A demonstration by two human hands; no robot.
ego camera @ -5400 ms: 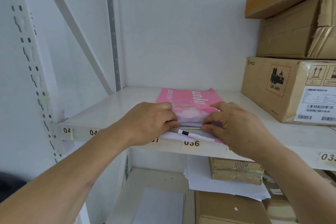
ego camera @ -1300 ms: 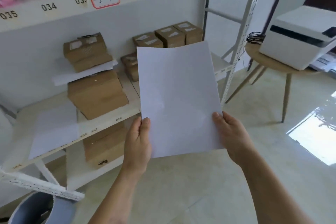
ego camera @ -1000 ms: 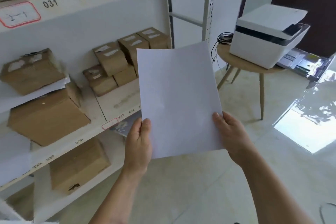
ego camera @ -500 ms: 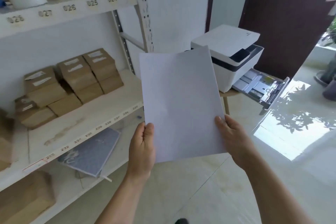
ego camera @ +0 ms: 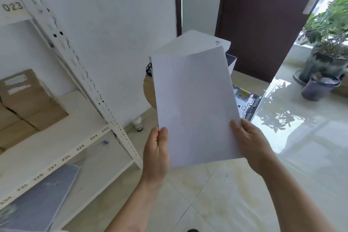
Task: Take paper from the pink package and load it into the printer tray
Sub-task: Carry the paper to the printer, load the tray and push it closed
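Note:
I hold a stack of white paper (ego camera: 194, 107) upright in front of me. My left hand (ego camera: 157, 149) grips its lower left edge and my right hand (ego camera: 249, 142) grips its lower right edge. Behind the paper stands the white printer (ego camera: 197, 43) on a round wooden table (ego camera: 148, 88); the sheets hide most of it. The printer's pulled-out tray (ego camera: 246, 101) shows just right of the paper, with grey guides inside. The pink package is out of view.
A white metal shelf rack (ego camera: 75, 62) with brown cardboard boxes (ego camera: 26, 100) fills the left. A small bottle (ego camera: 138, 124) stands on the tiled floor by the wall. A dark door (ego camera: 263, 15) is behind the printer, and potted plants (ego camera: 325, 52) stand at the right.
My view has swung right along the shelves toward the printer, which is now closer and mostly behind the paper. Both hands keep the same grip on the sheets.

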